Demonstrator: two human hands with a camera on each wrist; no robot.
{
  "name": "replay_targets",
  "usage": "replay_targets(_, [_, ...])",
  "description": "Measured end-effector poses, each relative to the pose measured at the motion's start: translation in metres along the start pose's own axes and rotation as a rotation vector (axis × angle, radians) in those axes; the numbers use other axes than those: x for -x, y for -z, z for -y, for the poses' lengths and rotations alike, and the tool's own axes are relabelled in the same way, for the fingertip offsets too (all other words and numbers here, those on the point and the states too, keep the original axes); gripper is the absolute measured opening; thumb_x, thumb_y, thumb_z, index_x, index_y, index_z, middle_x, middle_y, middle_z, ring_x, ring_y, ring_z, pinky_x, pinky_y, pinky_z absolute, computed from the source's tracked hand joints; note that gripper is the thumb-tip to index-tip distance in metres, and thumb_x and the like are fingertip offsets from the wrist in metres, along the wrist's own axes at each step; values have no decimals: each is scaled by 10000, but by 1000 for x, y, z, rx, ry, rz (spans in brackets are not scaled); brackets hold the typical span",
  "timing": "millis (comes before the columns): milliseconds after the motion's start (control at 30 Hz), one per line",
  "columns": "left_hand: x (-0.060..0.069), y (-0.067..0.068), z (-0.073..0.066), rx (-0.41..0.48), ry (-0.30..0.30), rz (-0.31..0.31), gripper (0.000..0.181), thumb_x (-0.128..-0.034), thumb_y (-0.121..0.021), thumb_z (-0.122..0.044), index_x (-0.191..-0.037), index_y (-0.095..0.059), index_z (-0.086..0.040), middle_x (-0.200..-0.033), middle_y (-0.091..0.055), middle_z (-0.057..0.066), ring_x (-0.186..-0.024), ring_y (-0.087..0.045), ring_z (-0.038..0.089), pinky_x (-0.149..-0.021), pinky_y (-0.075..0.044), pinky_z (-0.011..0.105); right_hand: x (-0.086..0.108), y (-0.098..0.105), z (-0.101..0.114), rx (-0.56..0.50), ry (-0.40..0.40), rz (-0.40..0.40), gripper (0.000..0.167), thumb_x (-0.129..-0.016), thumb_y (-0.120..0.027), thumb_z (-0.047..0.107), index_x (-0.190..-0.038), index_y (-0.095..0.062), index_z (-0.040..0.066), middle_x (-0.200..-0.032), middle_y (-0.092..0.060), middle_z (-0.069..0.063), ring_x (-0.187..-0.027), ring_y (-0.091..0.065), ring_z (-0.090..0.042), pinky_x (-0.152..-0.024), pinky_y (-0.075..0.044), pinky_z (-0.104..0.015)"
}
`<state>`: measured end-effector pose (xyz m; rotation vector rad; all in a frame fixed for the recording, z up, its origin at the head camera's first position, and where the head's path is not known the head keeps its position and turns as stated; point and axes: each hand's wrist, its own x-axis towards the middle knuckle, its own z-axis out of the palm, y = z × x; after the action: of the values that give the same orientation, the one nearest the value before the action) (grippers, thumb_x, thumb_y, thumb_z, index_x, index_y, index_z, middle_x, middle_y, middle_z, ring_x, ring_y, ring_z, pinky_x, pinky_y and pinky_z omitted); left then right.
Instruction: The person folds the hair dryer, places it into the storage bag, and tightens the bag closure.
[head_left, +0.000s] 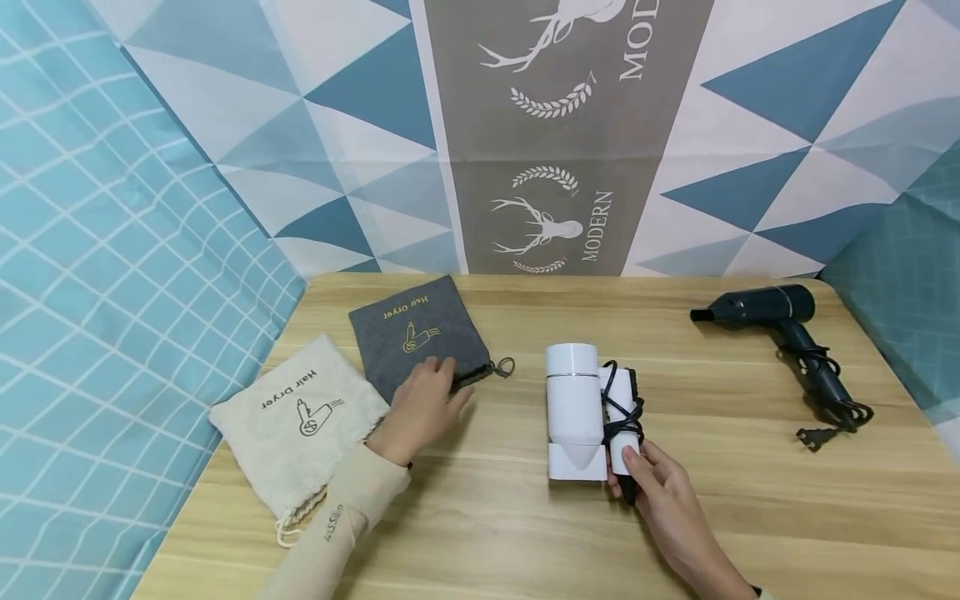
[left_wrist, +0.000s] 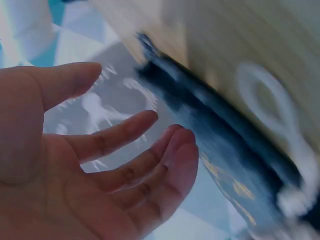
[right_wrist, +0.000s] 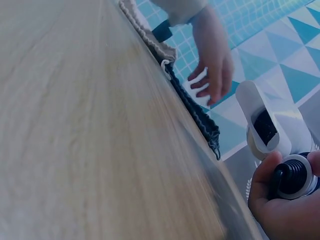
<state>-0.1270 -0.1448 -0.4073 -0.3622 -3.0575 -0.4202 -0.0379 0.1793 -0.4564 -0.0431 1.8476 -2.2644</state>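
Note:
In the head view my left hand (head_left: 425, 408) is over the lower edge of the dark grey pouch (head_left: 408, 333). The left wrist view shows that hand (left_wrist: 125, 165) with fingers spread and nothing held, the grey pouch (left_wrist: 220, 145) beyond its fingertips. My right hand (head_left: 663, 492) pinches the handle end of the white hair dryer (head_left: 573, 408), whose black cord is wound round the folded handle. Seen from the right wrist, thumb and fingers of the right hand (right_wrist: 285, 210) hold the handle end beside the white dryer body (right_wrist: 292, 125).
A cream drawstring pouch (head_left: 300, 425) lies at the left, beside the grey one. At the far right lies a dark hair dryer (head_left: 765, 306) with its cord and plug. Patterned cloth (head_left: 555, 150) stands behind the wooden table (head_left: 517, 542), and blue checked cloth at the left.

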Motion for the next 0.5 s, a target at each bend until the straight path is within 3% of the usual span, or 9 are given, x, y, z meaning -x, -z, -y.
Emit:
replay_targets(133, [2,2,26,-41,56,-4,464,-960,-676,-280,-1258,-586,64,-1125,-592,287,-1010,-609,434,-789,-542,542,2,0,2,-13,-5,14,400,-1082,-436,202,-1301,-386,-130,-897,-600,-105,-776,-581,-131,-703,-530,-246])
replay_targets(267, [7,6,45,-108,94,54,437,-876,-761,-189,-1200,-621,69,-1037,-623,271,-899,-629,428,-732,-540,536,2,-2,1,-4,-8,17,366,-1080,-441,196,-1243,-418,-131,-869,-592,-101,-761,-569,-139,-695,-519,-256])
replay_targets(367, [8,7,51,-125,89,85,443,-815,-773,-115,-1192,-634,72,-1010,-634,259,-852,-631,417,-708,-534,529,1,-2,-1,7,-14,8,368,-1080,-443,204,-1240,-427,-127,-865,-587,-101,-762,-564,-143,-696,-514,-259])
replay_targets(500, [4,3,52,-129,50,31,274,-802,-709,-25,-1063,-676,51,-909,-643,214,-775,-639,381,-648,-530,504,-1,-2,-2,9,-29,-8,379,-1079,-446,218,-1242,-429,-124,-865,-582,-105,-759,-562,-143,-694,-515,-261])
